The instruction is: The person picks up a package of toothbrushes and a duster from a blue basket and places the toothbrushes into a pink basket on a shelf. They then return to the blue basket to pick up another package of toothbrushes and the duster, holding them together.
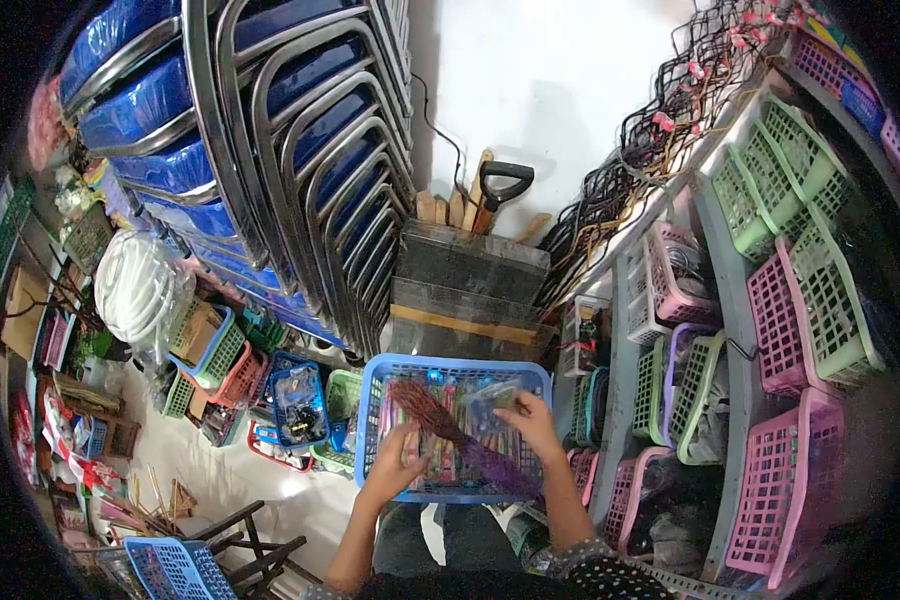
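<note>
A blue plastic basket [368, 410] sits in front of me, above my legs, filled with thin, colourful packets or sticks. Across its contents lies a bundle of thin strands [425, 412], reddish-brown at the upper left and purple at the lower right. My left hand [394, 462] is at the basket's left side, fingers apart, with nothing visible in them. At the right side, the fingers of my right hand [532, 425] are closed on the edge of a clear plastic packet [486, 408]. What that packet contains is too small to make out.
Stacked blue chairs [320, 150] with metal frames rise at the left. Behind the basket stand dark boxes [470, 290] and a shovel handle [507, 185]. Shelves with pink baskets [775, 490] and green baskets line the right. A folding stand [255, 550] is at lower left.
</note>
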Tool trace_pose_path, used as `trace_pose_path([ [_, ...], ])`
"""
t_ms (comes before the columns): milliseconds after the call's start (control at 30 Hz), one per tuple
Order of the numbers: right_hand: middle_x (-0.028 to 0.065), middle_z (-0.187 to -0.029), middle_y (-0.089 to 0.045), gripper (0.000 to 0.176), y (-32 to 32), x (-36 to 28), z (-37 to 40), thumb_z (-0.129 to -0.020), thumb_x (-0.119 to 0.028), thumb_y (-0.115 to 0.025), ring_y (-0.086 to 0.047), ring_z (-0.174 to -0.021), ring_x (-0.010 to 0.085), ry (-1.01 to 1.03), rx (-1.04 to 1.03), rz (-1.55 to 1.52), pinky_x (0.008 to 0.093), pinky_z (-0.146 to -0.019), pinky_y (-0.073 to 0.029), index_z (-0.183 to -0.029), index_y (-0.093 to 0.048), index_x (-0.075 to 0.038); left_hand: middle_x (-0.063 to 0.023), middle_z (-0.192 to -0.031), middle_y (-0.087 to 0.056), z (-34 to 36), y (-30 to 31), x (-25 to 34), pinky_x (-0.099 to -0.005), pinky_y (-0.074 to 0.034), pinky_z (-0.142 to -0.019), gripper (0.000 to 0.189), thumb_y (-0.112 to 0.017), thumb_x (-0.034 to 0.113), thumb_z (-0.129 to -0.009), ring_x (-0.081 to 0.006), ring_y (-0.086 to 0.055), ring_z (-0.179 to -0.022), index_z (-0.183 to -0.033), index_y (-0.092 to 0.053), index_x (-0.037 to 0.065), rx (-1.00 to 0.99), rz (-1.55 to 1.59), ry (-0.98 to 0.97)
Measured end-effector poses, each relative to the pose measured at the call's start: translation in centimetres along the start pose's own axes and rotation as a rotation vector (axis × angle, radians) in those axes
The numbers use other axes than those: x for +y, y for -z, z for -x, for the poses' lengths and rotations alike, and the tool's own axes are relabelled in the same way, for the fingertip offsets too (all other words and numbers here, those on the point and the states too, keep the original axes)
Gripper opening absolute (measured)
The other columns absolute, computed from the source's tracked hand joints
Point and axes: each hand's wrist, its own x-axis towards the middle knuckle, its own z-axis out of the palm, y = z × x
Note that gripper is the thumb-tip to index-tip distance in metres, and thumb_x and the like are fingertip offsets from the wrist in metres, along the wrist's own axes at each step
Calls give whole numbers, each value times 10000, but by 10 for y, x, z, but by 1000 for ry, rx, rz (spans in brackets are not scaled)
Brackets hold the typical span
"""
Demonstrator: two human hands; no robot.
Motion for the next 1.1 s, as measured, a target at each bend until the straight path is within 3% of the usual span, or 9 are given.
trace_pose_path([
  [167,92,-928,-613,317,-23,-51,8,-717,-114,-692,-585,-874,242,400,-266,274,335,-773,-444,-1010,-604,-30,-161,-1171,-508,-24,28,70,-348,-380,-913,663,-736,207,-675,-258,-473,-1126,-1231,-417,32,-26,204,-59],
  [233,91,-908,-617,349,-31,-64,11,-707,-115,-696,-592,-855,256,536,-340,376,342,-768,-448,-1038,-605,-50,-155,-1108,-553,-31,37,88,-325,-419,-860,579,-707,175,-703,-228,-541,-1036,-1200,-454,21,-331,135,15],
  [300,103,-1001,-592,386,-35,-77,16,-686,-123,-702,-562,-937,294,492,-310,392,368,-831,-430,-1058,-604,-84,-137,-943,-621,-31,30,79,-312,-457,-776,484,-667,154,-741,-203,-602,-877,-1165,-487,6,-245,19,-105],
  [367,119,-1129,-534,485,-30,-78,21,-702,-191,-692,-506,-1052,301,475,-268,363,383,-910,-379,-1149,-532,-88,-120,-797,-631,-27,28,74,-307,-464,-716,408,-634,142,-768,-167,-604,-772,-1135,-519,5,-251,115,210],
  [500,178,-1187,-502,692,2,-15,35,-703,-327,-716,-475,-1098,346,344,34,410,400,-942,-359,-1247,-411,-29,-90,-692,-615,-6,31,62,-286,-463,-609,345,-626,153,-784,-117,-577,-655,-1083,-557,-4,-90,81,255],
  [600,207,-1175,-497,792,24,64,59,-678,-431,-707,-481,-1097,341,-65,-38,586,399,-934,-366,-1264,-365,-21,-40,-725,-606,15,28,42,-246,-438,-563,334,-634,237,-804,-91,-541,-634,-1009,-579,-20,172,311,283],
  [767,272,-1086,-519,793,31,93,110,-663,-433,-699,-505,-1045,370,-85,-362,962,424,-879,-399,-1231,-363,7,-53,-804,-582,49,22,32,-252,-459,-612,336,-582,313,-836,-153,-563,-705,-970,-551,7,416,639,534],
  [867,265,-999,-559,705,38,100,122,-671,-349,-681,-540,-953,406,-86,-262,746,447,-822,-423,-1192,-378,16,-121,-1045,-549,54,17,43,-378,-509,-735,410,-547,331,-853,-221,-567,-928,-1084,-500,-5,487,917,551],
  [1100,212,-989,-581,551,88,48,124,-689,-160,-659,-582,-913,307,30,217,382,377,-786,-447,-1153,-425,21,-139,-1145,-529,29,9,97,-442,-440,-900,408,-486,188,-821,-286,-527,-1044,-1170,-444,-21,415,1397,220],
])
